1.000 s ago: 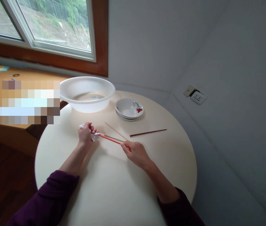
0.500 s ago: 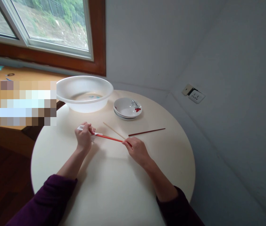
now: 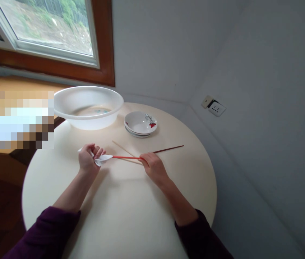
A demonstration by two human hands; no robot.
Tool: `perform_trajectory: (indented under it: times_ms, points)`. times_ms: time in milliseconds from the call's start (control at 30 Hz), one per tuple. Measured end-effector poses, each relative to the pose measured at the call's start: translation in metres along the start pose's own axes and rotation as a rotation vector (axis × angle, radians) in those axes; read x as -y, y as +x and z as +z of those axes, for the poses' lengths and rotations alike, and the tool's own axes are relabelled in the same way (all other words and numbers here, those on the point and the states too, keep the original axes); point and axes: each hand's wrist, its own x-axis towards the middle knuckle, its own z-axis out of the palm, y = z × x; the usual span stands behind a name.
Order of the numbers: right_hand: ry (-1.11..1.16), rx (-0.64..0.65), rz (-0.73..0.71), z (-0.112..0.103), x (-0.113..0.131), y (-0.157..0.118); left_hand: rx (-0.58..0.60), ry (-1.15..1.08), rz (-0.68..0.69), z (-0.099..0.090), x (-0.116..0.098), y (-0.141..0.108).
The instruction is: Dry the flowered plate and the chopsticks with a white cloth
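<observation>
My two grips hold a red stick (image 3: 125, 157) level between them, above the near part of a round, cream tabletop (image 3: 130, 216). My left grip (image 3: 88, 158) is curled closed around a white cloth (image 3: 103, 159), which covers the stick's left end. My right grip (image 3: 153, 166) is narrow, with thumb and fingers pinching the stick toward its right end; my hand hides the tip.

The stick looks light, thin and fairly stiff, probably smooth enough to turn or slip under a loose hold. I judge a gentle pinch near the right end the best place to steady it, with the cloth closed softly around the shaft; hard sideways bending could snap it. The cloth looks soft and limp.

Two pale sticks (image 3: 122, 149) lie just beyond and beneath the red one. A dark stick (image 3: 170, 148) lies farther right. Beyond are stacked bowls (image 3: 138, 124) and, at far left, a white basin (image 3: 90, 124).
</observation>
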Motion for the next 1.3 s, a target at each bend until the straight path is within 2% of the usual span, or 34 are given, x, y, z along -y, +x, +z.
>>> perform_trajectory:
  times_ms: [133, 333, 733, 867, 967, 1100, 1200, 1300]
  points:
    - [-0.036, -0.041, -0.03, 0.0, -0.008, 0.002, 0.031, -0.053, -0.092, -0.001, 0.0, 0.001]
    - [-0.001, -0.114, -0.007, 0.0, -0.007, 0.003, 0.029, -0.058, -0.132, 0.0, 0.007, -0.001]
    - [-0.022, -0.028, -0.011, 0.001, -0.002, 0.004, 0.172, -0.012, -0.267, 0.002, 0.014, -0.007]
    - [0.01, -0.066, -0.052, -0.001, -0.005, 0.004, 0.195, -0.003, -0.284, 0.002, 0.013, -0.008]
    - [0.007, -0.168, -0.028, -0.006, -0.016, 0.004, 0.187, 0.015, -0.279, 0.0, 0.011, -0.005]
    - [-0.01, -0.257, 0.063, -0.016, -0.045, 0.004, 0.132, 0.004, -0.25, -0.005, 0.01, 0.002]
    - [0.045, -0.221, 0.15, -0.024, -0.071, 0.002, 0.112, -0.014, -0.269, -0.008, 0.012, 0.006]
    - [0.154, -0.098, 0.217, -0.03, -0.091, -0.003, 0.109, -0.019, -0.284, -0.01, 0.013, 0.007]
